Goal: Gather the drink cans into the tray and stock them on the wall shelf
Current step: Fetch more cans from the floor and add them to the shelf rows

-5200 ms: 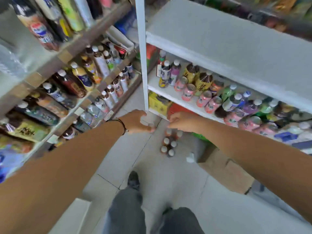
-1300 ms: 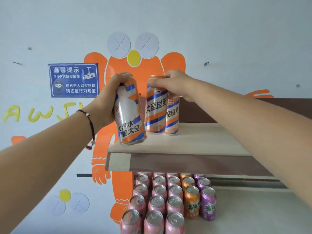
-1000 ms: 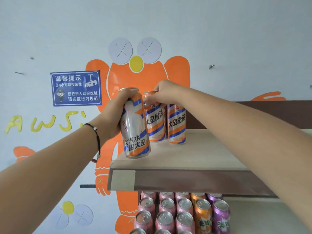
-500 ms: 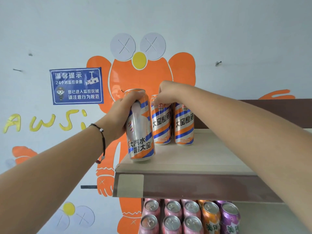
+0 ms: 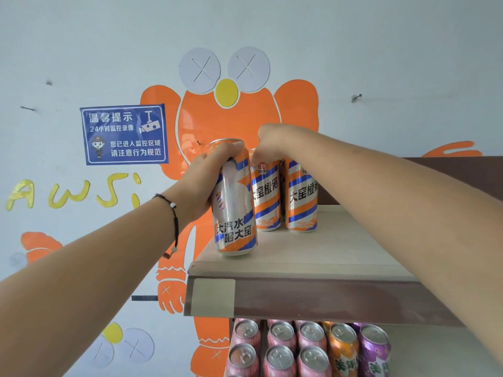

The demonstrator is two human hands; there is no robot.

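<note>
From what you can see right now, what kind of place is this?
Probably a small shop or drinks store. Tall orange-striped cans stand on a wooden wall shelf, rows of canned drinks are stocked below it, and a blue camera-surveillance notice hangs on the wall.

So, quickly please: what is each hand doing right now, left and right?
Left hand: grips the front striped can, standing on the wall shelf.
Right hand: fingers pinch the top of the middle striped can.

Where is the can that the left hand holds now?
In the head view, the front can stands near the wooden shelf's left front corner, gripped by the left hand, just before two matching cans.
</note>
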